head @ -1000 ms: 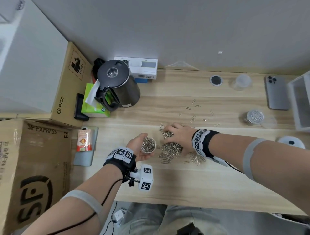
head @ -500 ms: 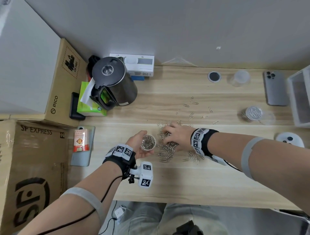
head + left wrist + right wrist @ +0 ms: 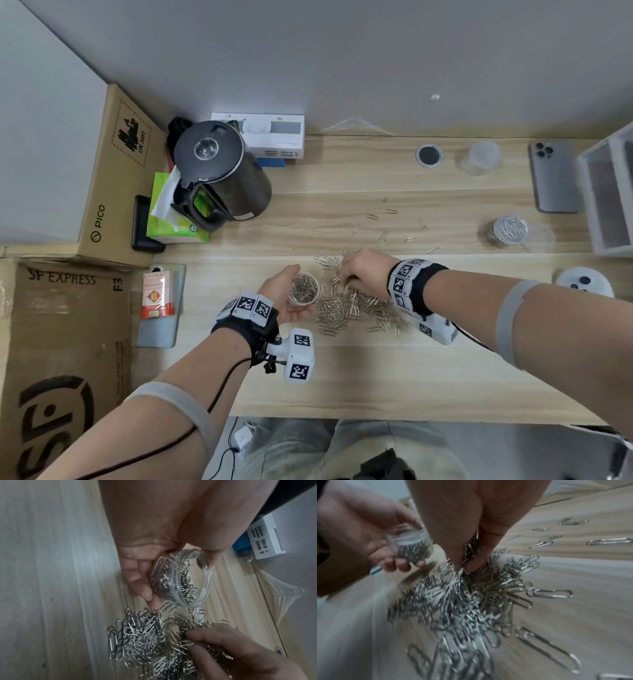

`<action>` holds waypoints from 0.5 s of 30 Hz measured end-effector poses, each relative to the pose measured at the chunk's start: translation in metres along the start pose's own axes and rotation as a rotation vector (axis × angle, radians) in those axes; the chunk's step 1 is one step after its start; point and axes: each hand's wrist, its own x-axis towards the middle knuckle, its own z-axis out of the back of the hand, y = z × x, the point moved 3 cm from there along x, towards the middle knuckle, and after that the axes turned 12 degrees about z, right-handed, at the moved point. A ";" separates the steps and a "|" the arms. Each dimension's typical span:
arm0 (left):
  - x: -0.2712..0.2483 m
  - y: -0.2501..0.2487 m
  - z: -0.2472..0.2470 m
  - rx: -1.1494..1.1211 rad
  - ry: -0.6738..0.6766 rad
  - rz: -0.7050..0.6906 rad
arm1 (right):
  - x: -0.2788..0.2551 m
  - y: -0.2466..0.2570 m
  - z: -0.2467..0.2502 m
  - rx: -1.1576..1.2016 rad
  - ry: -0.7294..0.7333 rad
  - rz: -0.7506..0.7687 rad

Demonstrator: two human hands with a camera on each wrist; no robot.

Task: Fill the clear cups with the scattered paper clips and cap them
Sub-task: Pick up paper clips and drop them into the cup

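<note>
My left hand (image 3: pixel 286 298) grips a small clear cup (image 3: pixel 304 288) (image 3: pixel 181 578) (image 3: pixel 410 546), partly full of silver paper clips, just above the desk. A heap of paper clips (image 3: pixel 346 306) (image 3: pixel 145 639) (image 3: pixel 462 601) lies right of it. My right hand (image 3: pixel 359 270) (image 3: pixel 467 561) is down in the heap, its fingers pinching a bunch of clips. More loose clips (image 3: pixel 383 236) are scattered farther back. A second clear cup full of clips (image 3: pixel 508 230) stands at the right, a clear lid (image 3: pixel 541 240) beside it. An empty clear cup (image 3: pixel 483 157) and a black-centred lid (image 3: pixel 429 156) sit at the back.
A black kettle (image 3: pixel 219 174) stands at the back left by a green tissue pack (image 3: pixel 171 219) and cardboard boxes (image 3: pixel 113 178). A phone (image 3: pixel 553 176) and a clear organiser (image 3: pixel 609 192) lie at the right. A white device (image 3: pixel 584 282) sits near my right forearm.
My right hand has drawn its fingers together on clips at the heap's near-left side, closer to the cup. The left hand keeps holding the cup in about the same place.
</note>
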 end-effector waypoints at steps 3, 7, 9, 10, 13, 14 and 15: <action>-0.004 -0.003 -0.008 -0.015 0.013 0.001 | -0.004 -0.001 0.011 0.116 -0.114 -0.055; -0.006 -0.009 -0.018 -0.031 0.035 0.007 | -0.007 0.008 0.029 0.262 -0.233 -0.064; -0.009 -0.012 -0.025 -0.045 0.040 0.002 | -0.006 0.017 0.035 0.279 -0.251 -0.039; -0.010 -0.014 -0.029 -0.042 0.051 0.002 | -0.005 0.022 0.037 0.277 -0.253 -0.027; -0.015 -0.017 -0.038 -0.038 0.080 0.001 | -0.001 0.035 0.037 0.237 -0.233 -0.034; -0.014 -0.017 -0.041 -0.038 0.087 -0.004 | 0.000 0.039 0.036 0.213 -0.221 -0.043; -0.015 -0.017 -0.042 -0.036 0.081 -0.009 | 0.000 0.041 0.035 0.200 -0.214 -0.048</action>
